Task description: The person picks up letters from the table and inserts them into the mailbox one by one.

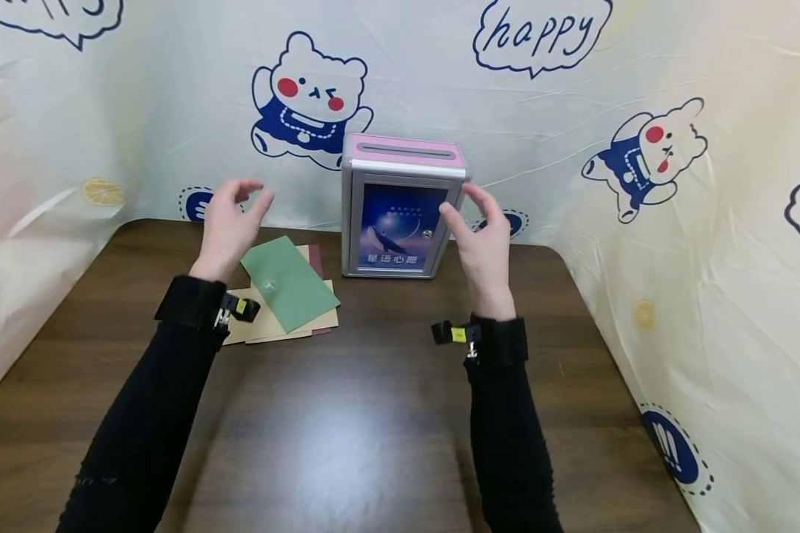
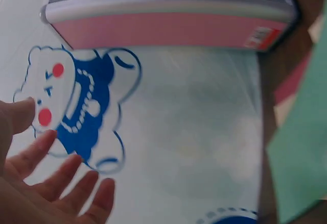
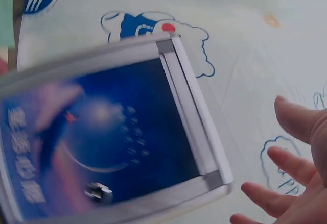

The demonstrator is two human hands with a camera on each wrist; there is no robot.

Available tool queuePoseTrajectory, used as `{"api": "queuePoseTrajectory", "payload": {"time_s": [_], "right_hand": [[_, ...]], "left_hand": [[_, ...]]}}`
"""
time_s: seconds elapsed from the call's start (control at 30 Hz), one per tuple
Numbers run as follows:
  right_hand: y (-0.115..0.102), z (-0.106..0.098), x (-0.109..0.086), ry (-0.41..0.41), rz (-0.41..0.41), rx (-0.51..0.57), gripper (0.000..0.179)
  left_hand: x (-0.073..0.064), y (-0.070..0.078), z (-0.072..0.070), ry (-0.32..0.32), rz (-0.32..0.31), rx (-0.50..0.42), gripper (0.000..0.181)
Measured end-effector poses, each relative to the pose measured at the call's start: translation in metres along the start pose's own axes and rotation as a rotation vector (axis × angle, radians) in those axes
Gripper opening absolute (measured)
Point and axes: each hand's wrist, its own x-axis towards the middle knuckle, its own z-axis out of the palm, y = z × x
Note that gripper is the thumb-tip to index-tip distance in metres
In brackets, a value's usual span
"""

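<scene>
A silver-framed box (image 1: 353, 222) with a pink top stands upright at the back of the table. Its top has a long slot, and its blue front panel (image 3: 97, 142) shows a whale picture, white lettering and a small metal lock. My right hand (image 1: 487, 248) is beside the box's right edge, fingers spread and holding nothing. To the left of the box, my left hand (image 1: 230, 226) hovers in the air with loosely bent fingers. Below it lies a pile of envelopes, a green envelope (image 1: 290, 285) on top and beige envelopes (image 1: 267, 326) partly hidden beneath. Dark red edges (image 1: 316, 259) peek out.
The brown wooden table (image 1: 347, 414) reaches toward me. White cloth (image 1: 413, 66) printed with cartoon bears hangs close behind the box and along both sides. Each wrist carries a small black camera (image 1: 243, 307).
</scene>
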Motion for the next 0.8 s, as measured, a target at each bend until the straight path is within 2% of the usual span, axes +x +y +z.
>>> {"api": "queuePoseTrajectory", "payload": {"time_s": [0.03,0.07,0.17,0.27,0.3,0.33,0.4,0.57,0.7,0.8], "right_hand": [[0.004,0.001,-0.005,0.008,0.02,0.015,0.051],[0.009,0.002,-0.009,0.015,0.042,0.034,0.049],[0.034,0.009,-0.018,0.029,0.076,0.102,0.046],[0.061,0.02,-0.028,0.013,0.094,0.153,0.042],[0.069,0.024,-0.031,0.002,0.098,0.153,0.041],[0.076,0.028,-0.035,-0.006,0.1,0.151,0.041],[0.087,0.034,-0.041,-0.025,0.117,0.132,0.038],[0.1,0.048,-0.047,-0.086,0.108,0.028,0.033],[0.103,0.056,-0.047,-0.166,0.104,-0.089,0.033],[0.101,0.06,-0.046,-0.206,0.101,-0.173,0.034]], "left_hand": [[-0.006,-0.007,0.0,-0.003,-0.008,0.002,0.055],[-0.008,-0.02,0.001,-0.009,-0.007,-0.029,0.055],[-0.02,-0.038,0.003,-0.026,-0.019,-0.017,0.058],[-0.031,-0.051,0.007,-0.07,-0.076,0.003,0.062],[-0.037,-0.049,0.008,-0.082,-0.1,0.043,0.065],[-0.04,-0.052,0.009,-0.1,-0.114,0.051,0.066],[-0.045,-0.062,0.015,-0.119,-0.139,0.072,0.068],[-0.055,-0.077,0.026,-0.102,-0.188,0.078,0.067],[-0.059,-0.072,0.031,-0.101,-0.169,0.081,0.06],[-0.058,-0.07,0.032,-0.095,-0.146,0.141,0.057]]}}
